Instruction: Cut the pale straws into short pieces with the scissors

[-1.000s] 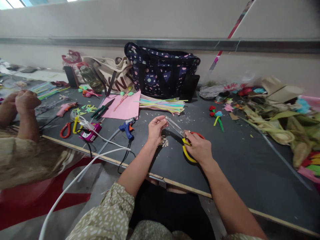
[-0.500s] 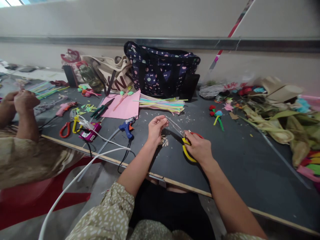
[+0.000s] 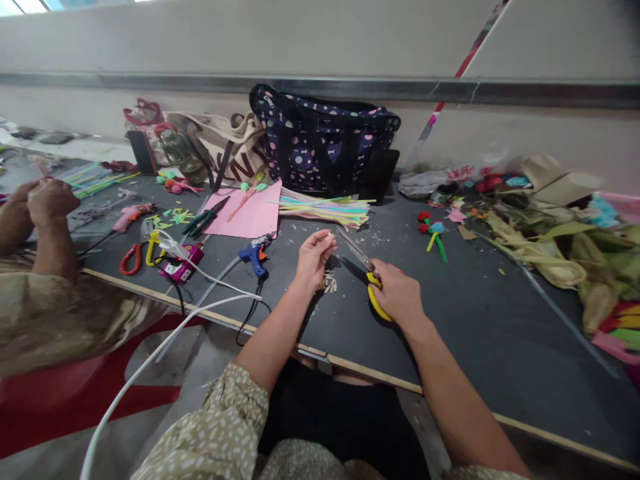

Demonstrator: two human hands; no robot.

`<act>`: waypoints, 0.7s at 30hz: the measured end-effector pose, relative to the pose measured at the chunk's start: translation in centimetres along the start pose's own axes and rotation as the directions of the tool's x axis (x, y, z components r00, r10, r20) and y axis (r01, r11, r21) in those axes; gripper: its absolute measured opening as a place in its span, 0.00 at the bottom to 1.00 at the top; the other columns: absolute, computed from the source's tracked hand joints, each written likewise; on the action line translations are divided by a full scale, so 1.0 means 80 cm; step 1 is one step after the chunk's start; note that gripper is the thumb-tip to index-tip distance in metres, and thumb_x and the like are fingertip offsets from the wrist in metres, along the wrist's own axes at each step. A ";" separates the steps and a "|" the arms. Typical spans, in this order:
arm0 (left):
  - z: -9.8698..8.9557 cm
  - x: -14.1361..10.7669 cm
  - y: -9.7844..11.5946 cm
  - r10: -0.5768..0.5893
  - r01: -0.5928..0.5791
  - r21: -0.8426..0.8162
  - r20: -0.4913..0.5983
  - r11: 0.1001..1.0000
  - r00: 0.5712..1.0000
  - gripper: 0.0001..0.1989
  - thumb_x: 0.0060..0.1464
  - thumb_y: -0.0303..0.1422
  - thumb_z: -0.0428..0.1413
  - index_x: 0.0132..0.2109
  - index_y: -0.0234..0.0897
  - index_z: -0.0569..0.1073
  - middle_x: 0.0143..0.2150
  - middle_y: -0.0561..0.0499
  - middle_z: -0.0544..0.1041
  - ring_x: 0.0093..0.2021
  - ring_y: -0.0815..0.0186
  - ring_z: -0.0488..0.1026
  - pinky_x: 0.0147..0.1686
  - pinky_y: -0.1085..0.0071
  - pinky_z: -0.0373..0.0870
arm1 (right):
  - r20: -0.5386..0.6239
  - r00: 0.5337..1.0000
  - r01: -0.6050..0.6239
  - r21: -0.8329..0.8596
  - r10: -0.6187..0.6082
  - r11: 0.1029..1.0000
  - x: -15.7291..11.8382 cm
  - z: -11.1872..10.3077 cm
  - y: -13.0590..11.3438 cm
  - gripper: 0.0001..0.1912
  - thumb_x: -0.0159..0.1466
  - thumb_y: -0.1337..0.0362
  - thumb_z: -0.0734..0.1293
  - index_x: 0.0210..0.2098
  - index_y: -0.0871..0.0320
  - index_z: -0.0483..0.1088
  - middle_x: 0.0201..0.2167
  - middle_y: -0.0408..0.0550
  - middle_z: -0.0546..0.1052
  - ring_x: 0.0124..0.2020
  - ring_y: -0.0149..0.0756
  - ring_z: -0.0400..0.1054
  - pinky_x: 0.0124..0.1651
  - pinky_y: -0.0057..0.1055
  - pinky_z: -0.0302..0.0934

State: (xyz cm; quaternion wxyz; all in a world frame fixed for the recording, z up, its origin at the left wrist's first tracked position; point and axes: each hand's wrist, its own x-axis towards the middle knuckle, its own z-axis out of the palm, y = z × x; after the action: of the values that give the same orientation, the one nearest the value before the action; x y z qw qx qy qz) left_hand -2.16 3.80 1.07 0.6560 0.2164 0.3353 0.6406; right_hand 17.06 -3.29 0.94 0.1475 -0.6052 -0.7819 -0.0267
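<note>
The scissors have drawn slightly away from the left hand, their blades closer together, suggesting a pause in cutting. The right hand grips their handles above the counter; the left pinches a small pale piece.

I've got a craft workshop on my feed now: long dark worktable, scissors, a blue glue gun, a pink glue gun, green-handled pliers, bundled fuzzy stems, a co-worker's hands alongside, and a blurry heap at right, perhaps dried husks.
</note>
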 end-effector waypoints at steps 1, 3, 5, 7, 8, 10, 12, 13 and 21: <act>0.000 0.000 0.000 -0.005 0.005 -0.005 -0.001 1.000 1.000 0.15 0.38 0.28 0.68 0.37 0.34 0.75 0.31 0.54 0.77 0.30 0.74 0.74 0.36 0.76 0.71 | -0.001 1.000 0.001 0.009 -0.001 1.000 0.000 0.001 0.000 0.19 0.59 0.62 0.63 0.50 0.54 0.65 0.39 0.45 0.75 0.37 0.34 0.69 0.32 0.27 0.53; 0.000 0.000 0.001 -0.010 0.010 -0.013 0.003 1.000 1.000 0.15 0.38 0.28 0.68 0.36 0.33 0.75 0.31 0.53 0.77 0.30 0.74 0.74 0.37 0.76 0.71 | -0.009 1.000 -0.006 0.025 0.006 1.000 0.000 0.003 0.002 0.17 0.59 0.61 0.63 0.48 0.53 0.66 0.37 0.43 0.75 0.36 0.33 0.68 0.31 0.27 0.52; 0.000 0.000 0.001 -0.014 0.014 -0.017 0.013 1.000 1.000 0.14 0.39 0.28 0.67 0.37 0.34 0.75 0.32 0.53 0.76 0.30 0.74 0.74 0.37 0.75 0.71 | -0.021 1.000 -0.014 0.036 0.015 0.999 0.000 0.005 0.004 0.16 0.59 0.61 0.63 0.47 0.52 0.66 0.36 0.42 0.75 0.35 0.32 0.68 0.30 0.27 0.51; 0.000 0.001 0.001 -0.020 0.020 -0.020 0.021 1.000 1.000 0.14 0.39 0.28 0.67 0.37 0.34 0.75 0.32 0.53 0.76 0.30 0.74 0.74 0.37 0.75 0.71 | -0.036 0.999 -0.011 0.046 0.012 0.999 0.000 0.006 0.006 0.16 0.59 0.61 0.63 0.47 0.53 0.67 0.36 0.42 0.75 0.35 0.32 0.68 0.30 0.27 0.51; -0.001 0.001 0.000 -0.023 0.024 -0.020 0.023 1.000 0.999 0.14 0.39 0.28 0.67 0.37 0.34 0.75 0.32 0.53 0.76 0.30 0.74 0.74 0.37 0.76 0.71 | -0.045 0.999 -0.004 0.050 0.007 0.999 0.000 0.006 0.006 0.16 0.59 0.61 0.63 0.47 0.53 0.67 0.36 0.43 0.75 0.35 0.32 0.68 0.30 0.27 0.51; -0.002 0.002 0.000 -0.021 0.022 -0.019 0.026 1.000 0.999 0.14 0.39 0.28 0.67 0.37 0.34 0.76 0.30 0.54 0.76 0.30 0.74 0.74 0.36 0.77 0.71 | -0.062 0.998 0.012 0.055 -0.009 0.998 -0.001 0.005 0.005 0.16 0.59 0.62 0.63 0.48 0.53 0.68 0.35 0.43 0.75 0.34 0.32 0.68 0.30 0.26 0.51; -0.002 0.002 -0.001 -0.009 0.010 -0.022 0.028 1.000 1.000 0.15 0.38 0.28 0.68 0.36 0.34 0.76 0.29 0.54 0.76 0.29 0.74 0.74 0.36 0.77 0.71 | -0.074 0.997 0.030 0.046 -0.027 0.998 -0.001 0.005 0.003 0.17 0.59 0.62 0.63 0.48 0.52 0.69 0.34 0.42 0.75 0.34 0.32 0.68 0.30 0.26 0.51; -0.002 0.001 -0.001 -0.003 0.003 -0.025 0.029 1.000 1.000 0.15 0.38 0.28 0.68 0.36 0.34 0.76 0.29 0.54 0.76 0.28 0.74 0.73 0.36 0.76 0.71 | -0.081 0.996 0.036 0.035 -0.033 0.999 -0.001 0.005 0.002 0.17 0.59 0.62 0.63 0.48 0.53 0.69 0.34 0.42 0.75 0.33 0.32 0.68 0.30 0.27 0.50; 0.001 0.000 -0.002 0.037 -0.037 0.000 0.016 0.999 0.999 0.15 0.36 0.29 0.68 0.34 0.35 0.76 0.29 0.54 0.76 0.27 0.74 0.73 0.36 0.74 0.71 | -0.131 0.990 0.045 -0.029 -0.048 0.999 -0.002 0.012 0.003 0.18 0.59 0.62 0.63 0.49 0.52 0.69 0.35 0.43 0.76 0.33 0.32 0.67 0.29 0.27 0.48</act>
State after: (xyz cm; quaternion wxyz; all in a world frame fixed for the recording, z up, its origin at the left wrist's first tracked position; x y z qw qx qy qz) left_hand -2.00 3.79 1.01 0.6465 0.2277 0.3261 0.6510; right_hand 17.11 -3.18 -0.02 0.1904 -0.5856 -0.7838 -0.0801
